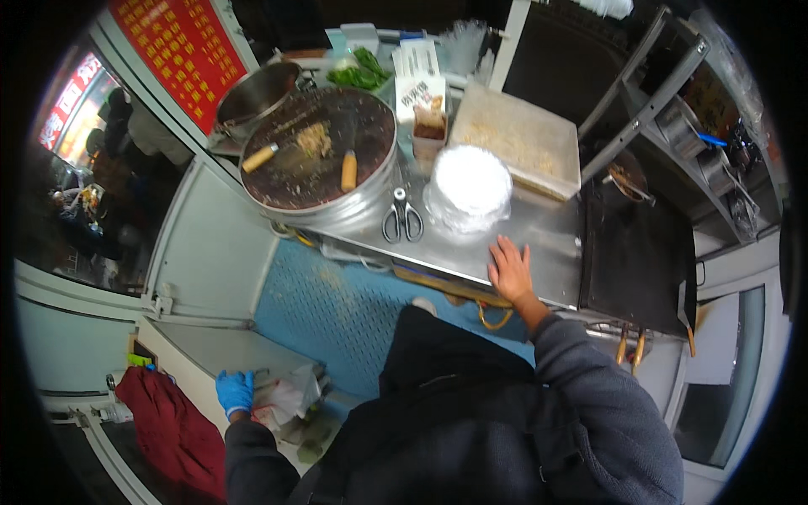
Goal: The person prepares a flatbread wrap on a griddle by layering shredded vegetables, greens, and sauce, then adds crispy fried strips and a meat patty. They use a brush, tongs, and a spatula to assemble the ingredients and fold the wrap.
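My gloved left hand [234, 392] grips a crumpled bag [284, 399] low at my left, while my bare right hand [510, 269] lies open and flat on the counter [539, 227], just below the stack of lids [470, 189].

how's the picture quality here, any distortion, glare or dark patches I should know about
Head view: strong fisheye, so the steel counter edge bows and the corners go black. Soft glare whitens the stack of clear lids. The griddle and the shelves above it sit in shadow. The bare right hand and the blue-gloved left hand look sharp.

Crumpled wrapper [286, 396] contents unclear — griddle [635, 257] tool handles partly hidden.
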Tool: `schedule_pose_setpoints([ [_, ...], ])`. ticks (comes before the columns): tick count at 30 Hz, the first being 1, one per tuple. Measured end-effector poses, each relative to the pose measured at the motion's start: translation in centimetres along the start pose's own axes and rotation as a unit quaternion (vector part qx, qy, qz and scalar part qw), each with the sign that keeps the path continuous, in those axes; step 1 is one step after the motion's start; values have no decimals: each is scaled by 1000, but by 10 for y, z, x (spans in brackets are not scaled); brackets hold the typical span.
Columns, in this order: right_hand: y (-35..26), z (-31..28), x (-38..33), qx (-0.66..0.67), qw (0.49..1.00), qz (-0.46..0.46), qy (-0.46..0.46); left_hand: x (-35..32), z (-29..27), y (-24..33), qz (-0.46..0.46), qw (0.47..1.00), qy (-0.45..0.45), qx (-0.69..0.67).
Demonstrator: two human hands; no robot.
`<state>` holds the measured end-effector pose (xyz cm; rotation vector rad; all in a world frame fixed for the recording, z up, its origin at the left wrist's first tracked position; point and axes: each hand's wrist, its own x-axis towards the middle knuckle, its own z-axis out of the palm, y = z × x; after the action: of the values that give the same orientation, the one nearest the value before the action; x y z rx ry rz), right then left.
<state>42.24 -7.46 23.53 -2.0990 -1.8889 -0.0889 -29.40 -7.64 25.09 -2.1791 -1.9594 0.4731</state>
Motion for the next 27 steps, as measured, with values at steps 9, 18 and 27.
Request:
schedule_pose_setpoints([
  [9, 1, 6, 1, -14, 1000, 13, -21, 4, 3, -1, 12, 1000, -9, 7],
  [18, 1, 5, 3, -31, 999, 16, -28, 2, 11, -4, 24, 999, 26, 13],
  [27, 1, 8, 3, -33, 999, 13, -16, 4, 5, -4, 25, 999, 26, -12],
])
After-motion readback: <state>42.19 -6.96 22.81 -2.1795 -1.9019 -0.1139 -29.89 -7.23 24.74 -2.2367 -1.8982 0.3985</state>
